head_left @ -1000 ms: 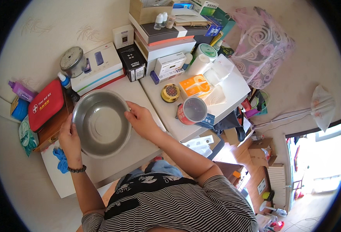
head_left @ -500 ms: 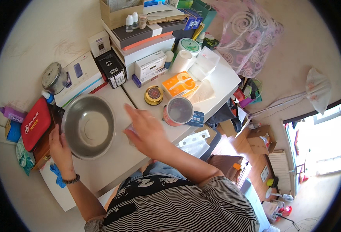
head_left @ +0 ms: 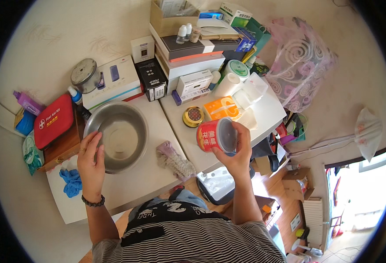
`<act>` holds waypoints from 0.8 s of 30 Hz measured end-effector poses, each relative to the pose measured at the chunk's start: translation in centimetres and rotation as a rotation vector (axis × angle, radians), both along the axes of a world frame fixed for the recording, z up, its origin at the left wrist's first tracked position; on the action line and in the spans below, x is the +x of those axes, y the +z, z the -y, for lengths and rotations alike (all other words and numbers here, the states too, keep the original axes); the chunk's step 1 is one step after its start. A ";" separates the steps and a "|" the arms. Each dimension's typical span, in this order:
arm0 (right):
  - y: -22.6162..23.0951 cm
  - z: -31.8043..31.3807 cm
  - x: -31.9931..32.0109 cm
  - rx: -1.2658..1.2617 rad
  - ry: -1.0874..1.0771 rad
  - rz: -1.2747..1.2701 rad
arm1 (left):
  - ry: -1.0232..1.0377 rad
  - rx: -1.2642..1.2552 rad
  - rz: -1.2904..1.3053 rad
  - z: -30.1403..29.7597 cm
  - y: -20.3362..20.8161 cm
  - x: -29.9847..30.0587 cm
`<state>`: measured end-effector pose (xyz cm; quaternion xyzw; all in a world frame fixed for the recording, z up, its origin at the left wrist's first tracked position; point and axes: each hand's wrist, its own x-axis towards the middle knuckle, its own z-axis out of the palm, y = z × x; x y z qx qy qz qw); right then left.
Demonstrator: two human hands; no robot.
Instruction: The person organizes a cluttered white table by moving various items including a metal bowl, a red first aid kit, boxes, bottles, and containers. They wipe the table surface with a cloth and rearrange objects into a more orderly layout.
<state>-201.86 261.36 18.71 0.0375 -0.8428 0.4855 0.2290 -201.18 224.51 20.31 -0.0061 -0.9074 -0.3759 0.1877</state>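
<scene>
My right hand now gripping the red-labelled tub (it stood free before) near a round gold tin, my left hand open-fingered, perhaps touching the shiny metal bowl, nubbly grey cloth on smooth white tabletop.

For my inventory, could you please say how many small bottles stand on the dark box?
3 together: left bottle, middle bottle (both white-capped), right bottle; others may be hidden.
</scene>
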 end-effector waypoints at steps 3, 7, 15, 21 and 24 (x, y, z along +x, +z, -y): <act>0.9 1.3 -1.1 0.019 0.067 -0.011 | -0.004 -0.055 -0.071 0.4 -0.5 0.2; 2.4 5.0 -3.6 0.096 0.166 -0.056 | -0.098 0.016 -0.031 -0.5 -0.6 1.0; 3.2 13.6 -12.7 0.271 0.210 -0.357 | -0.204 -0.047 -0.063 -1.1 -1.0 2.0; 1.6 16.9 -17.3 0.714 -0.032 -0.519 | -0.190 -0.046 -0.067 -0.1 -0.8 2.6; 1.3 17.5 -17.4 0.792 -0.082 -0.478 | -0.181 -0.026 -0.066 0.4 -1.1 2.9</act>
